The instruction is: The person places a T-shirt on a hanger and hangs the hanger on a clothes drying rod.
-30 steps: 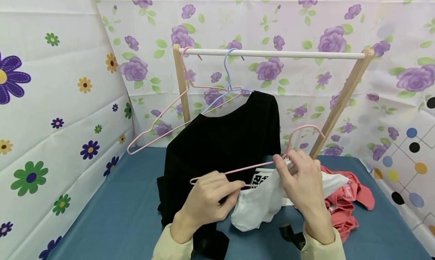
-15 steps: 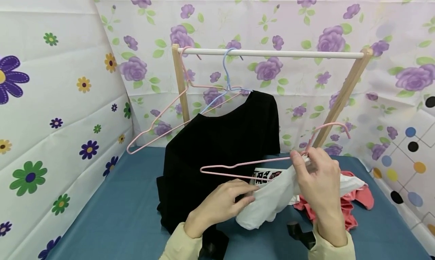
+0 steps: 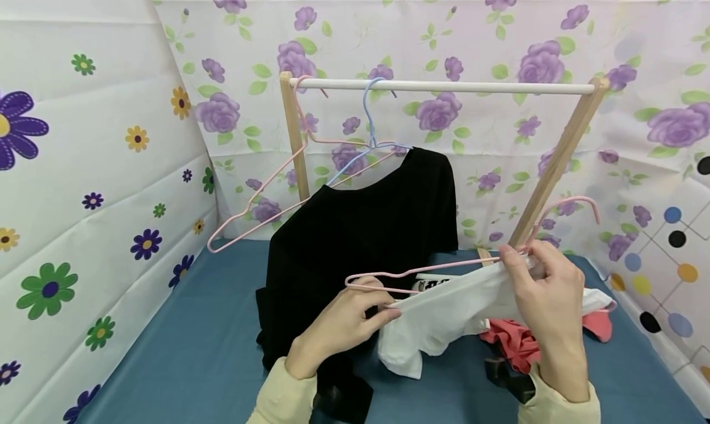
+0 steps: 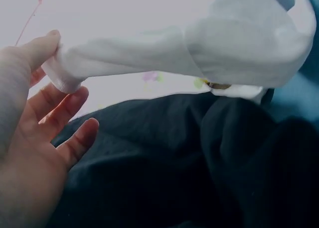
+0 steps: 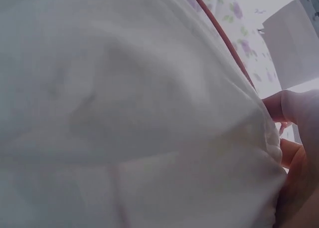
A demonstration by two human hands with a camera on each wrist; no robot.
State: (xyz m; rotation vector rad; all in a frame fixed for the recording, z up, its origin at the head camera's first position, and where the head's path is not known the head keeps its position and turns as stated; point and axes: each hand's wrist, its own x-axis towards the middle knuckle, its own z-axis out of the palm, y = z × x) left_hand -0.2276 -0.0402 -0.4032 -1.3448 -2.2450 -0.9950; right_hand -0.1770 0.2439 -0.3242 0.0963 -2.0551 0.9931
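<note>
A pink clothes hanger (image 3: 383, 275) slants across the front, its hook (image 3: 577, 199) up at the right. A white T-shirt (image 3: 444, 313) with a black print hangs partly over it; the hanger's left arm lies outside the cloth. My right hand (image 3: 551, 313) pinches the hanger just below the hook, together with the shirt's neck edge. With thumb and fingers my left hand (image 3: 346, 316) pinches the shirt's edge below the hanger's left end. That white cloth (image 4: 134, 48) is stretched between the hands; in the right wrist view the shirt (image 5: 139, 108) fills most of the picture.
Behind stands a rack with a white rod (image 3: 471, 87) and wooden posts. Another pink hanger (image 3: 257, 193) and a blue hanger (image 3: 370, 119) with a black shirt (image 3: 360, 245) hang from it. Red clothing (image 3: 513, 341) lies at the right on the blue tabletop (image 3: 183, 350).
My right hand has moved right with the hanger and shirt, and the hook has swung right. My left hand loosened from near the hanger's left end, then pinched the shirt's edge, which is now pulled tauter.
</note>
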